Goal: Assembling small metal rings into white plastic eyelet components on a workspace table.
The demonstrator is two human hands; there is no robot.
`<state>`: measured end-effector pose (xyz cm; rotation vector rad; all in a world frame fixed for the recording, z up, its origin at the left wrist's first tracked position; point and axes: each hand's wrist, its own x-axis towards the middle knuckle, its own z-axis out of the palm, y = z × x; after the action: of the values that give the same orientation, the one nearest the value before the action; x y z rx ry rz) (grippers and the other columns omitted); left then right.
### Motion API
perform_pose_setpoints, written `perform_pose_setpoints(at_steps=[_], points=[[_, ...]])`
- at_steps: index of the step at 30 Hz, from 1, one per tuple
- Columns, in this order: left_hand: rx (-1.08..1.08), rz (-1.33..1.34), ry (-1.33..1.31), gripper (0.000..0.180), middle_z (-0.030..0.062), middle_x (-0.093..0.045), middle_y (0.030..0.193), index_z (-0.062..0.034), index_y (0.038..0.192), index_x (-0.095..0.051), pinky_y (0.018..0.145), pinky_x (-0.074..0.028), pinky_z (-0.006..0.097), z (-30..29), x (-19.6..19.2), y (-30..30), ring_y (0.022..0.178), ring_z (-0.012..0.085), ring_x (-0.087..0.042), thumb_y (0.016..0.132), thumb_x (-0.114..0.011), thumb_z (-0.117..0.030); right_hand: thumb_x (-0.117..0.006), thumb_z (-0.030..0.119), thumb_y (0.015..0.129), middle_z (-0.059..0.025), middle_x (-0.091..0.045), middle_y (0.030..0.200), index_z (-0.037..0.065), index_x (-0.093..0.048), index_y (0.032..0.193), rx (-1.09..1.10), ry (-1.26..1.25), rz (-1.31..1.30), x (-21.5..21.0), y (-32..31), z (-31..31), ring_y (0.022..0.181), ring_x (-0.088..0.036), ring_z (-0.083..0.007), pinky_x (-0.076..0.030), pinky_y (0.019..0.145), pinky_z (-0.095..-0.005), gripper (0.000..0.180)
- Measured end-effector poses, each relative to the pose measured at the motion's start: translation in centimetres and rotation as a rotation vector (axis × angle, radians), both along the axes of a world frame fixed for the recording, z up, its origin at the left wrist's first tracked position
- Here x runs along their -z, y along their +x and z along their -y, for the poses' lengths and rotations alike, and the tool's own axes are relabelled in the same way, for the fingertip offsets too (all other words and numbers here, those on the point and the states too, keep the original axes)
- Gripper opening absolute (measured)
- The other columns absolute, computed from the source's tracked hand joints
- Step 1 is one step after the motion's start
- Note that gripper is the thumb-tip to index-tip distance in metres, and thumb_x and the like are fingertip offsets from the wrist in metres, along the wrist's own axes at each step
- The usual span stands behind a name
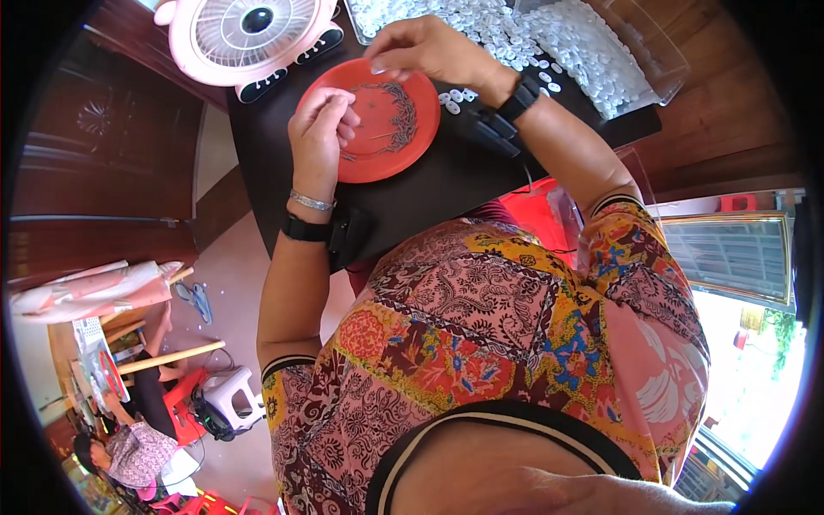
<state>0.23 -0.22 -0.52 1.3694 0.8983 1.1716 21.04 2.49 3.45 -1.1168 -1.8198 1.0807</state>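
Note:
Over a round red plate (369,170) on the dark table, both of my hands are raised with their fingers closed. My left hand (321,129) is at the plate's left side, thumb pressed to the curled index finger; what it pinches, if anything, is too small to name. Above the plate's far edge, my right hand (429,56) pinches thumb and forefinger together, and a tiny pale spot shows at the tips. Many small grey metal pieces (403,120) lie in a curved band on the plate. Several white oval pieces (452,103) rest on the table beside the plate.
A clear bin (665,64) heaped with white oval pieces stands at the far right, beside another heap (468,30). The pink fan (257,47) is at the far left. Behind on the left, another person (142,451) sits near a white stool (232,399).

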Motion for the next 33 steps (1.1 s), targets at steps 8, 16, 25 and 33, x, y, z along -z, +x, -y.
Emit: perform_pose_setpoints(at_steps=[8, 16, 25, 33], points=[[0.083, 0.102, -0.077, 0.022, 0.0062, -0.058, 0.071, -0.0013, 0.087, -0.057, 0.054, -0.039, 0.022, -0.5, 0.0, -0.4, 0.058, 0.0113, -0.052, 0.091, -0.044, -0.018, -0.066, 0.011, 0.084, -0.0013, -0.066, 0.080, 0.001, -0.067, 0.093, -0.023, 0.189, -0.120, 1.3, -4.8, 0.3, 0.074, -0.058, -0.0047, -0.047, 0.068, -0.0199, 0.014], [0.025, 0.123, -0.033, 0.020, 0.0060, -0.057, 0.069, -0.0011, 0.086, -0.055, 0.053, -0.038, 0.022, -0.6, 0.1, -0.7, 0.057, 0.0117, -0.051, 0.091, -0.044, -0.017, -0.066, 0.012, 0.085, -0.0025, -0.066, 0.082, 0.000, -0.067, 0.093, -0.018, 0.167, -0.020, 1.1, -4.6, 1.1, 0.075, -0.059, -0.0058, -0.048, 0.069, -0.0198, 0.014], [0.011, 0.120, 0.038, 0.019, 0.0055, -0.055, 0.066, -0.0019, 0.083, -0.055, 0.051, -0.036, 0.022, -1.0, -0.1, -1.3, 0.055, 0.0117, -0.049, 0.090, -0.045, -0.017, -0.065, 0.011, 0.082, -0.0050, -0.068, 0.081, 0.002, -0.066, 0.094, -0.076, 0.334, 0.081, 0.6, -4.6, -0.1, 0.076, -0.063, -0.0106, -0.049, 0.071, -0.0241, 0.015], [-0.108, 0.285, 0.020, 0.016, 0.0036, -0.054, 0.060, -0.0048, 0.073, -0.054, 0.045, -0.034, 0.022, -2.3, 0.5, -2.2, 0.048, 0.0105, -0.047, 0.085, -0.048, -0.015, -0.064, 0.014, 0.076, -0.0140, -0.065, 0.085, 0.005, -0.066, 0.095, -0.179, 0.491, 0.693, 3.6, -3.4, -3.3, 0.080, -0.062, -0.0322, -0.049, 0.072, -0.0385, 0.021]])
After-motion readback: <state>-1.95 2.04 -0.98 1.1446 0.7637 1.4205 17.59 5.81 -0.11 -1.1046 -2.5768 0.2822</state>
